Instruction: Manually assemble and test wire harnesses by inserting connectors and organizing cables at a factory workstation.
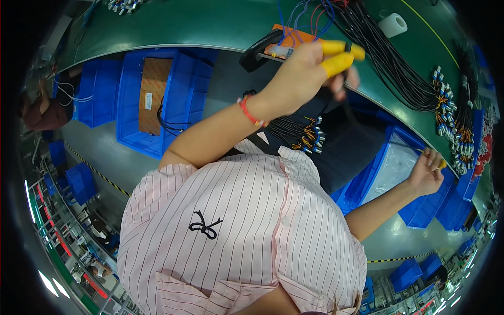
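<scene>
My left hand, with yellow finger cots and a red bracelet at the wrist, is raised by the bench edge. Its fingers are closed in a pinch on a thin black cable, whose lower length trails down in a blur. Off to the right, my right hand is closed too, a yellow cot on one finger. Something thin and yellowish shows at its fingertips, too small to name. Across my lap lies a bunch of black cables with metal-and-blue connectors and orange wires.
On the green bench rest a long black cable bundle, a white roll, an orange box and blue and red wires. Blue bins stand left of me; another bin holds clear plastic. A person sits far left.
</scene>
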Demonstrator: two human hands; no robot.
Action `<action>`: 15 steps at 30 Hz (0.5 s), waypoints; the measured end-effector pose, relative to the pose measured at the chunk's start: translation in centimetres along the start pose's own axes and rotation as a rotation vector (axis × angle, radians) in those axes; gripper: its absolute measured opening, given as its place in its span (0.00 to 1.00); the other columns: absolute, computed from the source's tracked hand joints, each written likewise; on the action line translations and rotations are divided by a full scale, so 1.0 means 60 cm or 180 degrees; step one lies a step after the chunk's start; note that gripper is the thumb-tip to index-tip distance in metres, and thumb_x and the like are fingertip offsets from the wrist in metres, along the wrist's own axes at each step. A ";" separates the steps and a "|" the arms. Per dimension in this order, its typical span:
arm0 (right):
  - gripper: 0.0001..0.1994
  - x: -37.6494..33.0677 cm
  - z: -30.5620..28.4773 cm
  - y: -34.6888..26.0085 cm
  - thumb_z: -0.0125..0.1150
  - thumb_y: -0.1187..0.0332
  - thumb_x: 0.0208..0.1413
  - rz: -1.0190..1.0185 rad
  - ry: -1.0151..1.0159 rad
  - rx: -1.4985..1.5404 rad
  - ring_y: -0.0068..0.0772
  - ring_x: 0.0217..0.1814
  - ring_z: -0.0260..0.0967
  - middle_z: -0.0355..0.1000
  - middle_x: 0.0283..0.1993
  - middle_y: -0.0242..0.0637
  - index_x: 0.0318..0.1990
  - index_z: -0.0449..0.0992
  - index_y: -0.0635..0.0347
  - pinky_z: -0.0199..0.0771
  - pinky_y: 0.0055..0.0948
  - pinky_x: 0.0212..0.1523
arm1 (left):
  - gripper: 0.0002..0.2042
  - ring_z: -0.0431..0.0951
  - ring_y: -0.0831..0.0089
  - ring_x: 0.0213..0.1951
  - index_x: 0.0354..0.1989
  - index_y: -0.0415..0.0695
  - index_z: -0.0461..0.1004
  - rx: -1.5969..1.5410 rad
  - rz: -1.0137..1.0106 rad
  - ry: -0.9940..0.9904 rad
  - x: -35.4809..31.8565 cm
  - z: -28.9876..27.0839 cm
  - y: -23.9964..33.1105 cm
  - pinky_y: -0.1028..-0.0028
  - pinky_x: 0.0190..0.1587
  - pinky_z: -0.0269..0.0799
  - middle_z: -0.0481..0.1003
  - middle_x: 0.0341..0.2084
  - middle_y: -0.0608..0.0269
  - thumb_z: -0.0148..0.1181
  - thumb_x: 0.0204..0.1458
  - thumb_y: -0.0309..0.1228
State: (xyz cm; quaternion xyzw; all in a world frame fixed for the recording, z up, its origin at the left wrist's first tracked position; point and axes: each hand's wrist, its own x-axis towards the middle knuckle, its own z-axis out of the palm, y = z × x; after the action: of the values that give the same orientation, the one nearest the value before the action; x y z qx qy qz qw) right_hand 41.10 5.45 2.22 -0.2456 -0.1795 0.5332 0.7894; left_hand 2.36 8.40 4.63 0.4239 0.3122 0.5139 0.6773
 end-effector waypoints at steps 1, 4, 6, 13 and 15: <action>0.09 0.017 -0.002 -0.019 0.48 0.73 0.30 -0.0068 -0.0127 0.0138 0.31 0.29 0.45 0.49 0.21 0.36 0.25 0.59 0.60 0.49 0.34 0.39 | 0.17 0.77 0.78 0.33 0.55 0.35 0.66 0.0020 0.0235 0.0095 0.025 0.007 0.004 0.86 0.25 0.66 0.76 0.38 0.57 0.49 0.62 0.31; 0.11 0.058 0.019 -0.047 0.48 0.73 0.28 -0.0131 -0.0344 0.0537 0.31 0.29 0.44 0.49 0.22 0.36 0.26 0.59 0.61 0.47 0.34 0.39 | 0.22 0.77 0.73 0.45 0.60 0.32 0.60 0.0382 0.0649 0.0359 0.062 0.001 -0.013 0.79 0.42 0.70 0.75 0.44 0.54 0.52 0.59 0.27; 0.14 0.084 0.014 -0.052 0.48 0.72 0.26 -0.0202 -0.0440 0.0680 0.31 0.29 0.43 0.49 0.22 0.36 0.27 0.58 0.62 0.46 0.34 0.39 | 0.18 0.77 0.72 0.48 0.58 0.36 0.66 0.0704 0.0626 0.0511 0.054 0.006 -0.003 0.82 0.34 0.72 0.75 0.48 0.55 0.51 0.60 0.29; 0.14 0.171 -0.012 -0.031 0.46 0.71 0.27 -0.0071 -0.0331 0.0326 0.32 0.29 0.45 0.48 0.23 0.38 0.28 0.57 0.62 0.48 0.36 0.41 | 0.13 0.77 0.74 0.43 0.50 0.37 0.72 0.0559 -0.0857 -0.0579 -0.062 -0.056 -0.043 0.76 0.49 0.71 0.77 0.40 0.58 0.53 0.58 0.26; 0.14 0.195 -0.017 -0.019 0.45 0.70 0.28 -0.0064 -0.0324 0.0044 0.33 0.28 0.45 0.49 0.23 0.39 0.28 0.57 0.63 0.49 0.36 0.40 | 0.11 0.77 0.74 0.42 0.48 0.37 0.74 0.1209 -0.1066 -0.0284 -0.104 -0.079 -0.093 0.76 0.48 0.71 0.77 0.39 0.58 0.54 0.58 0.26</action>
State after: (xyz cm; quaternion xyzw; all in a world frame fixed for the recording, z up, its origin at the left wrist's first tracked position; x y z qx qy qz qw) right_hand 46.79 15.76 2.27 -0.2109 -0.2181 0.5383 0.7862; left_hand -1.04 3.00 -2.57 0.5082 0.4388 0.3074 0.6743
